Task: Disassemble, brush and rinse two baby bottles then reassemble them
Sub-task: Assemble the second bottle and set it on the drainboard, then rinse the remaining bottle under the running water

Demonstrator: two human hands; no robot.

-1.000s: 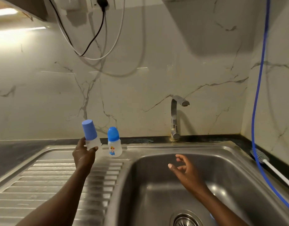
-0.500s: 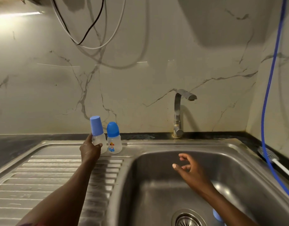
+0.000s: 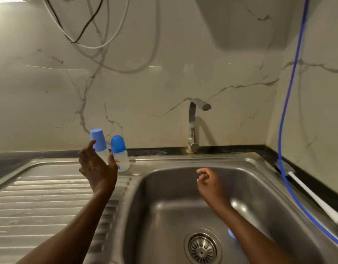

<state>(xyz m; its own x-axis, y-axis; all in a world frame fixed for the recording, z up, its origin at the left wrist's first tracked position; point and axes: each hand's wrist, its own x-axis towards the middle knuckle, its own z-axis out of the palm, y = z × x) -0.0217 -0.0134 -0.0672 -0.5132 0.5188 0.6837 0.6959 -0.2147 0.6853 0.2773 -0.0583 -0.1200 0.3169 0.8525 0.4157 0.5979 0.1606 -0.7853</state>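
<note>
Left grip [image 3: 97,166] I opened wide, off the flat-capped baby bottle [image 3: 98,140]; cartoon label [image 3: 119,163] on the round-capped bottle [image 3: 118,149] I cannot read.

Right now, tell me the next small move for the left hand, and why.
Probably draw the left hand straight back, clear of the flat-capped bottle. Its fingers look spread loosely about that bottle, not clamped, and the bottle is nearly upright beside the round-capped bottle at the back edge of the sink. Its base is hidden, so go slowly.
</note>
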